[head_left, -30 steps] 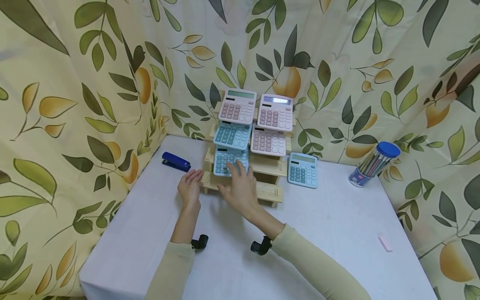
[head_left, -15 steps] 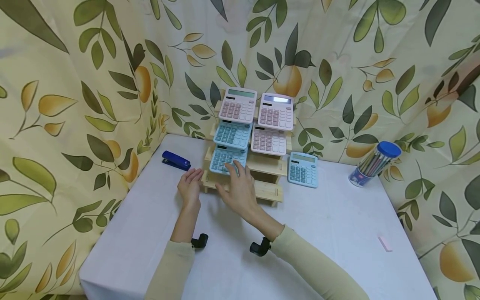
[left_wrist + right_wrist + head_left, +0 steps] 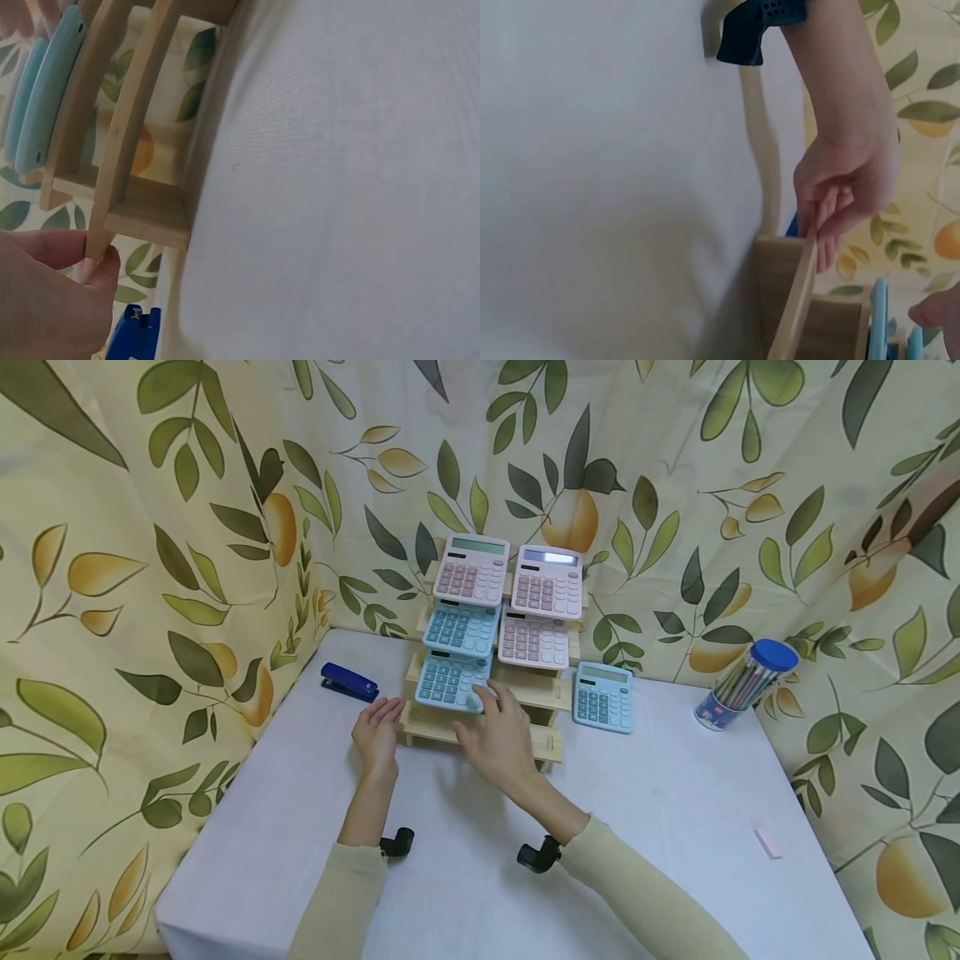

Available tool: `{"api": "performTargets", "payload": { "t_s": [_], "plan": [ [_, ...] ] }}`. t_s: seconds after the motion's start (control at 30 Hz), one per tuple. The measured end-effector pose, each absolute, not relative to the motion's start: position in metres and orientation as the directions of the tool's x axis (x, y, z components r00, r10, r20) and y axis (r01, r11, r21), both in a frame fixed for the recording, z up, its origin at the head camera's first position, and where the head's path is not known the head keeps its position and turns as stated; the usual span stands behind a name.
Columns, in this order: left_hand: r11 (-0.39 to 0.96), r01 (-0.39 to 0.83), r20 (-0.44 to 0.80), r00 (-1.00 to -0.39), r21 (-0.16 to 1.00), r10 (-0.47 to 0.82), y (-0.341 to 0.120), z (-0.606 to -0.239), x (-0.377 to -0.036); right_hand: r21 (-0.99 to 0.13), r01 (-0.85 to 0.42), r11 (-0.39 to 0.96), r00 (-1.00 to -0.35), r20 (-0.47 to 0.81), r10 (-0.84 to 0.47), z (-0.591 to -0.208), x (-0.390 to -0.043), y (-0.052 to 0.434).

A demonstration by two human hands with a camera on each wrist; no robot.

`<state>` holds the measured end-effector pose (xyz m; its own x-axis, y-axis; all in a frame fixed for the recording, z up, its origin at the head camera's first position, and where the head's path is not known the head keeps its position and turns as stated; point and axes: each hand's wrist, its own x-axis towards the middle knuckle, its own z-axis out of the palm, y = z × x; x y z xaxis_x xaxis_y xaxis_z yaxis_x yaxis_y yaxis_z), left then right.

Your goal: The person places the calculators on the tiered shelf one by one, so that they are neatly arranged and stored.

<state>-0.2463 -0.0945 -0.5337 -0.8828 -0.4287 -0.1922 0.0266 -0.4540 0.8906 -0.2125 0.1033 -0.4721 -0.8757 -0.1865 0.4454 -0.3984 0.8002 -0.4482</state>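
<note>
A tiered wooden stand (image 3: 431, 722) holds pink and blue calculators on its steps. My left hand (image 3: 377, 735) is at the left end of its lowest step; in the left wrist view the thumb and fingers pinch the step's end. My right hand (image 3: 497, 739) is over the right part of the stand, fingers loosely bent. Its fingertips are right at the lower right corner of the lowest blue calculator (image 3: 448, 680), which leans on a step. In the right wrist view, only part of my right hand (image 3: 945, 319) shows, beside the calculators' edges.
Above are another blue calculator (image 3: 459, 628) and several pink ones. To the right lie a loose blue calculator (image 3: 603, 697), a pencil tub (image 3: 742, 687) with a blue lid and a small pink strip (image 3: 768, 843). A blue stapler (image 3: 349, 682) lies left of the stand.
The lowest blue calculator has shifted slightly left and turned a little. My right hand has drawn back to the right toward its corner. The left hand stays at the step's end.
</note>
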Motion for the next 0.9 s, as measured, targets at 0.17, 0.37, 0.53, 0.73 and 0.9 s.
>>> {"api": "performTargets", "payload": {
  "t_s": [0.17, 0.37, 0.53, 0.73, 0.9],
  "plan": [
    [-0.443, 0.008, -0.199, -0.887, 0.896, -0.417, -0.094, -0.535, -0.247, -0.46, -0.403, 0.791, -0.86, 0.486, -0.155, -0.472, -0.211, 0.126],
    [-0.439, -0.001, -0.205, -0.886, 0.899, -0.416, -0.094, -0.536, -0.247, -0.451, -0.363, 0.815, -0.878, 0.459, -0.136, -0.469, -0.208, 0.151],
    [-0.441, 0.003, -0.205, -0.883, 0.898, -0.423, -0.094, -0.537, -0.248, -0.434, -0.366, 0.823, -0.868, 0.479, -0.133, -0.469, -0.206, 0.17],
    [-0.422, -0.009, -0.207, -0.88, 0.907, -0.426, -0.095, -0.535, -0.246, -0.433, -0.379, 0.818, -0.845, 0.521, -0.116, -0.472, -0.207, 0.193],
    [-0.429, -0.005, -0.206, -0.882, 0.903, -0.424, -0.094, -0.536, -0.247, -0.433, -0.38, 0.817, -0.83, 0.55, -0.094, -0.473, -0.208, 0.211]
  ]
}}
